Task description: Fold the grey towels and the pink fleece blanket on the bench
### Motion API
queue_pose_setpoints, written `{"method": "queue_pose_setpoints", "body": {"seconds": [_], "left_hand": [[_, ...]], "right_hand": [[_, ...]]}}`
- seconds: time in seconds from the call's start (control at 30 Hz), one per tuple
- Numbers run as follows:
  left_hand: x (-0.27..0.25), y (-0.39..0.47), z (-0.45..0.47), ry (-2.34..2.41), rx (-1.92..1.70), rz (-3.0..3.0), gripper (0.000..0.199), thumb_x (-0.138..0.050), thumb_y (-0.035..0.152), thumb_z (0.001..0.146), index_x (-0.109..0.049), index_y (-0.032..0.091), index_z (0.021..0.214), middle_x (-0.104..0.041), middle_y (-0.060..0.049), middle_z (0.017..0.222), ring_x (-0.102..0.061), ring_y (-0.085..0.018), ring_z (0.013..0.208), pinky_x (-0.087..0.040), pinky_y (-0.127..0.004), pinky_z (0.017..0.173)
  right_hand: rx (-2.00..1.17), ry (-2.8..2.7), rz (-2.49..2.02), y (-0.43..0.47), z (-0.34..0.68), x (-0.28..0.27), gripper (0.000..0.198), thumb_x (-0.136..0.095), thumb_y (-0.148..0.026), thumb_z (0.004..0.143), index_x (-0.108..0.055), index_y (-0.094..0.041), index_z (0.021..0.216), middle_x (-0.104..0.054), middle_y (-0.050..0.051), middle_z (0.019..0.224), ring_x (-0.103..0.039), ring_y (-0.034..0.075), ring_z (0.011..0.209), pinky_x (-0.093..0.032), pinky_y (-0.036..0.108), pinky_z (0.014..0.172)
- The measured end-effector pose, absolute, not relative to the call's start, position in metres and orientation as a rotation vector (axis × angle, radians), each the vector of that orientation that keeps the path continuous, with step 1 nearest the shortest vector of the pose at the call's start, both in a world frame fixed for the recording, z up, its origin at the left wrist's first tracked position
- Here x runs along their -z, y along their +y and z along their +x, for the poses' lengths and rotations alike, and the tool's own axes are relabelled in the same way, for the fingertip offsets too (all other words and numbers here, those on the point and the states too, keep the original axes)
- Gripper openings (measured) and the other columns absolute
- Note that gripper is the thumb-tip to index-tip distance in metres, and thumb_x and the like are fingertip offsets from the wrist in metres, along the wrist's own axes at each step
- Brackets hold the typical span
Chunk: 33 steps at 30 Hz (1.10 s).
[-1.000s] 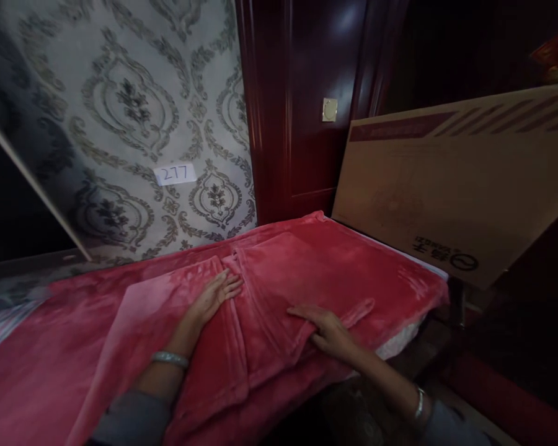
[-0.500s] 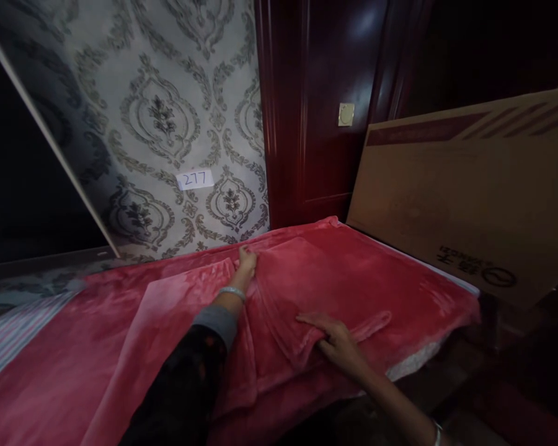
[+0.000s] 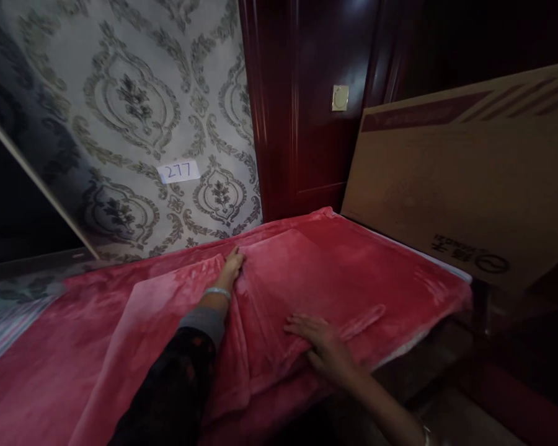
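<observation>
A pink-red plush cloth (image 3: 297, 272) lies partly folded, with several layered edges, on a bed cover (image 3: 409, 266) of similar colour. At its far left corner, my left hand (image 3: 233, 262) has its fingers and thumb close together on the fabric, seemingly pinching it. Nearer to me, my right hand (image 3: 323, 341) lies on the front edge of the cloth with fingers stretched out and thumb apart. Beside its fingers, a narrow strip of the cloth (image 3: 367, 319) sticks out to the right. Another folded layer (image 3: 167, 316) spreads left of my left forearm.
Behind the bed are a patterned wallpaper wall (image 3: 130, 124) with a paper label (image 3: 179, 171) reading 277 and a dark red wooden panel (image 3: 311, 142). A large cardboard box (image 3: 446, 179) leans at the right. A dark screen-like panel (image 3: 18, 204) stands at the left.
My right hand has gone from gripping the cloth's front edge to lying flat with fingers spread. My left hand stays at the far corner. The view has shifted slightly.
</observation>
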State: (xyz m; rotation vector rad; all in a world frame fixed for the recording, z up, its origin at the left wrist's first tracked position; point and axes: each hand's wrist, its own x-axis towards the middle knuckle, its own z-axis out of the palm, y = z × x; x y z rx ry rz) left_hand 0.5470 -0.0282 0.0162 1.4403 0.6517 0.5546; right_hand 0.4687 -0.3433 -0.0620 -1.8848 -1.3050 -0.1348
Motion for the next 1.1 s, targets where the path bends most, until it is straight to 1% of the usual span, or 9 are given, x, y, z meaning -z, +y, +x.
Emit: {"method": "queue_pose_setpoints", "body": {"seconds": [0.13, 0.3, 0.4, 0.5, 0.63, 0.73, 0.83, 0.97, 1.1], "left_hand": [[-0.024, -0.039, 0.545, 0.651, -0.469, 1.434, 0.093, -0.069, 0.007, 0.065, -0.038, 0.024, 0.15, -0.07, -0.006, 0.109, -0.062, -0.012, 0.071, -0.049, -0.019, 0.06], [-0.019, -0.065, 0.51, 0.595, -0.377, 1.435, 0.102, -0.067, 0.005, 0.063, -0.029, 0.027, 0.155, -0.071, -0.004, 0.102, -0.06, -0.011, 0.063, -0.049, -0.019, 0.055], [-0.012, -0.085, 0.47, 0.523, -0.276, 1.458, 0.103, -0.066, 0.008, 0.065, -0.025, 0.029, 0.157, -0.071, -0.002, 0.094, -0.058, -0.01, 0.056, -0.045, -0.018, 0.048], [-0.004, -0.109, 0.431, 0.415, -0.163, 1.488, 0.106, -0.07, 0.014, 0.067, -0.019, 0.031, 0.159, -0.072, -0.003, 0.106, -0.062, -0.011, 0.062, -0.047, -0.019, 0.048], [0.005, -0.132, 0.402, 0.29, -0.211, 1.53, 0.104, -0.068, 0.01, 0.065, -0.025, 0.028, 0.157, -0.062, -0.007, 0.138, -0.066, -0.019, 0.106, -0.057, -0.029, 0.084], [0.01, -0.137, 0.399, 0.204, -0.384, 1.653, 0.086, -0.062, 0.007, 0.064, -0.046, 0.025, 0.148, -0.053, -0.005, 0.148, -0.053, -0.021, 0.131, -0.044, -0.035, 0.111], [0.014, -0.133, 0.397, 0.226, -0.356, 1.764, 0.074, -0.06, 0.009, 0.067, -0.055, 0.02, 0.139, -0.055, -0.007, 0.146, -0.053, -0.024, 0.132, -0.039, -0.039, 0.115], [0.017, -0.131, 0.389, 0.24, -0.325, 1.847, 0.073, -0.062, 0.013, 0.069, -0.052, 0.018, 0.142, -0.056, -0.01, 0.143, -0.055, -0.027, 0.128, -0.042, -0.045, 0.113], [0.008, -0.141, 0.375, 0.214, -0.535, 2.237, 0.065, -0.063, 0.02, 0.075, -0.055, 0.017, 0.139, -0.042, -0.013, 0.154, -0.035, -0.033, 0.145, -0.028, -0.052, 0.121]], "right_hand": [[0.155, -1.29, -1.872, -0.342, 0.468, 0.055, 0.079, -0.046, -0.004, 0.062, -0.06, -0.023, 0.137, -0.063, 0.008, 0.137, -0.055, 0.024, 0.13, -0.043, 0.05, 0.111], [0.185, -1.352, -1.859, -0.35, 0.466, 0.055, 0.068, -0.053, -0.009, 0.073, -0.058, -0.023, 0.139, -0.06, 0.009, 0.14, -0.053, 0.025, 0.132, -0.039, 0.052, 0.114], [0.177, -1.37, -1.849, -0.357, 0.465, 0.055, 0.055, -0.058, -0.022, 0.086, -0.056, -0.024, 0.141, -0.058, 0.01, 0.142, -0.053, 0.025, 0.133, -0.04, 0.052, 0.114], [0.2, -1.374, -1.852, -0.36, 0.465, 0.054, 0.047, -0.055, -0.027, 0.093, -0.058, -0.025, 0.14, -0.059, 0.01, 0.141, -0.054, 0.024, 0.132, -0.04, 0.052, 0.113], [0.294, -1.361, -1.856, -0.356, 0.461, 0.055, 0.043, -0.05, -0.019, 0.094, -0.062, -0.026, 0.135, -0.063, 0.009, 0.137, -0.058, 0.023, 0.127, -0.043, 0.051, 0.111], [0.374, -1.328, -1.869, -0.351, 0.452, 0.054, 0.039, -0.051, -0.022, 0.097, -0.064, -0.027, 0.133, -0.065, 0.009, 0.134, -0.058, 0.024, 0.126, -0.045, 0.05, 0.109], [0.373, -1.39, -1.907, -0.353, 0.443, 0.054, 0.035, -0.054, -0.028, 0.098, -0.066, -0.027, 0.131, -0.063, 0.011, 0.136, -0.057, 0.025, 0.128, -0.047, 0.051, 0.107], [0.431, -1.326, -1.881, -0.368, 0.444, 0.053, 0.035, -0.047, -0.031, 0.101, -0.064, -0.027, 0.132, -0.068, 0.009, 0.128, -0.06, 0.024, 0.124, -0.046, 0.05, 0.107], [0.59, -1.131, -1.941, -0.391, 0.469, 0.045, 0.035, -0.044, -0.035, 0.102, -0.068, -0.024, 0.125, -0.07, 0.01, 0.124, -0.061, 0.025, 0.121, -0.046, 0.05, 0.107]]}}
